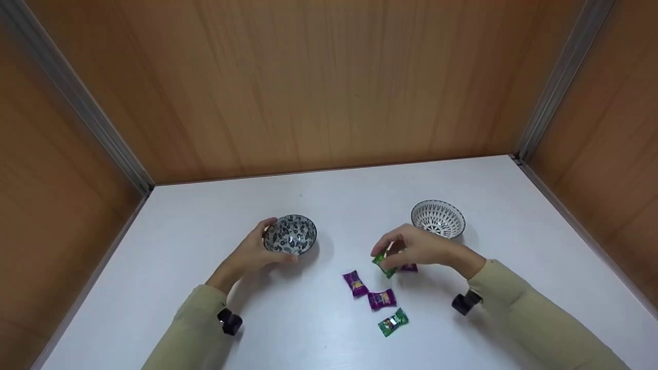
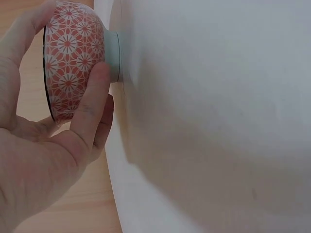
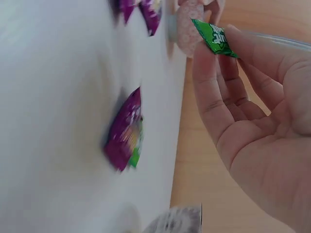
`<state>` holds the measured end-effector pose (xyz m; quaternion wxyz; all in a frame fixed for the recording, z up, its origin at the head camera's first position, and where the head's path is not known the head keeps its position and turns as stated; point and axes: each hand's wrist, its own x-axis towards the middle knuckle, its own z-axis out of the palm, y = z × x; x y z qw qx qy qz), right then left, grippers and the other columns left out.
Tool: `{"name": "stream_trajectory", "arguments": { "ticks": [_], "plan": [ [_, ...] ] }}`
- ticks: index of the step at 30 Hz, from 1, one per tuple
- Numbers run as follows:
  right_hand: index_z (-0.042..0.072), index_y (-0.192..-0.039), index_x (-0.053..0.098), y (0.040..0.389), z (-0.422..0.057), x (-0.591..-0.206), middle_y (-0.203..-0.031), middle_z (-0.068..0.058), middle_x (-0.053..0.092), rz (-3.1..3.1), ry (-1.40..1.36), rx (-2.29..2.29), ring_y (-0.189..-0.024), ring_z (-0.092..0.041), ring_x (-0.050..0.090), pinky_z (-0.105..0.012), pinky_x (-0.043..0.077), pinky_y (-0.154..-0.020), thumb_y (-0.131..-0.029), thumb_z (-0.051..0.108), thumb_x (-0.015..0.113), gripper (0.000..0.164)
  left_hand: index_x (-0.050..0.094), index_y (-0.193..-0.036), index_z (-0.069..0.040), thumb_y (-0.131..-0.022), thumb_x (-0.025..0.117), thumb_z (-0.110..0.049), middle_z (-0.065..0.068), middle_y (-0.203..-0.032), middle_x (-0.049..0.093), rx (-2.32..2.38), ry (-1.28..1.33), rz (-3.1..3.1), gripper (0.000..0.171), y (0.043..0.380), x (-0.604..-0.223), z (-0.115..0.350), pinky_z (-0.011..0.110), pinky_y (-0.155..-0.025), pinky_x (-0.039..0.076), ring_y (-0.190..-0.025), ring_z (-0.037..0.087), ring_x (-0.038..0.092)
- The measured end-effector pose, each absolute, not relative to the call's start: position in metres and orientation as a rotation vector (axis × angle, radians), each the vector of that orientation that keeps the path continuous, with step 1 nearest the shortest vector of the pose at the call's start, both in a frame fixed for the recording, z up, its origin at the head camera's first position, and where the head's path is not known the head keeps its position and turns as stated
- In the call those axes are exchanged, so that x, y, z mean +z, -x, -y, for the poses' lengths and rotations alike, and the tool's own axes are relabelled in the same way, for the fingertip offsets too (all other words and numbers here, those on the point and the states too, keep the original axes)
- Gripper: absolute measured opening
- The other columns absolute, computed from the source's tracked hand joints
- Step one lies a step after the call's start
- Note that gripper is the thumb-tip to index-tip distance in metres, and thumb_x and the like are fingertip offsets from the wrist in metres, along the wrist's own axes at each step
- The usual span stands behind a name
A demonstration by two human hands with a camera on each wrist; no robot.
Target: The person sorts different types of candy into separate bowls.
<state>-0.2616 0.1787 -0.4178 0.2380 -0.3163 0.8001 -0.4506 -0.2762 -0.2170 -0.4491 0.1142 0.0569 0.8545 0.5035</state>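
My left hand (image 1: 258, 250) grips a small bowl (image 1: 291, 235), thumb and fingers around its sides. Inside it is dark floral; outside, in the left wrist view, the bowl (image 2: 73, 63) has white flowers on red. Whether its foot touches the table cannot be told. My right hand (image 1: 419, 247) pinches a green-wrapped candy (image 3: 214, 36) between thumb and fingertips, above the table. Partly hidden under that hand lies a purple candy (image 1: 409, 267), with a bit of green wrapper (image 3: 135, 153) behind it in the right wrist view.
Two purple candies (image 1: 355, 283) (image 1: 382, 299) and a green candy (image 1: 394, 322) lie on the white table (image 1: 205, 205) in front of me. A second bowl (image 1: 438, 218), white with dark dashes, stands behind my right hand. Wooden panels (image 1: 329, 87) enclose the back and sides.
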Motion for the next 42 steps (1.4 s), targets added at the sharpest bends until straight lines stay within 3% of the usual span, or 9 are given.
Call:
{"name": "stream_trajectory", "arguments": {
  "ticks": [6,10,17,42],
  "plan": [
    [0.007,-0.12,0.073,0.282,-0.124,-0.413,-0.109,-0.011,0.072,-2.143,0.743,-1.372,-0.095,-0.025,0.07,-0.036,0.06,-0.083,-0.092,0.016,0.076,0.029,0.023,-0.159,-0.011,-0.069,0.096,-0.031,0.019,-0.159,0.032,1.472,-0.17,-2.503,0.118,0.274,-0.446,0.219,0.054,-0.117,0.03,-0.143,0.038,0.036],
    [0.01,-0.119,0.074,0.291,-0.088,-0.413,-0.11,-0.009,0.071,-2.123,0.702,-1.453,-0.094,-0.024,0.07,-0.035,0.06,-0.082,-0.092,0.016,0.077,0.028,0.024,-0.159,-0.013,-0.068,0.096,-0.036,0.017,-0.161,0.031,1.423,-0.137,-2.528,0.118,0.273,-0.445,0.22,0.055,-0.117,0.028,-0.144,0.037,0.034],
    [0.004,-0.122,0.071,0.297,-0.048,-0.412,-0.112,-0.003,0.07,-2.17,0.722,-1.542,-0.095,-0.021,0.066,-0.032,0.06,-0.081,-0.093,0.015,0.076,0.032,0.024,-0.16,-0.016,-0.068,0.095,-0.042,0.014,-0.162,0.028,1.364,-0.128,-2.552,0.119,0.272,-0.445,0.219,0.058,-0.118,0.026,-0.145,0.035,0.031],
    [0.003,-0.115,0.074,0.304,-0.005,-0.435,-0.103,0.003,0.071,-2.36,0.757,-1.61,-0.093,-0.013,0.063,-0.026,0.056,-0.08,-0.091,0.011,0.077,0.026,0.023,-0.161,-0.016,-0.073,0.093,-0.038,0.015,-0.16,0.03,1.456,-0.138,-2.499,0.114,0.267,-0.453,0.222,0.058,-0.116,0.03,-0.143,0.036,0.033]
  ]
}}
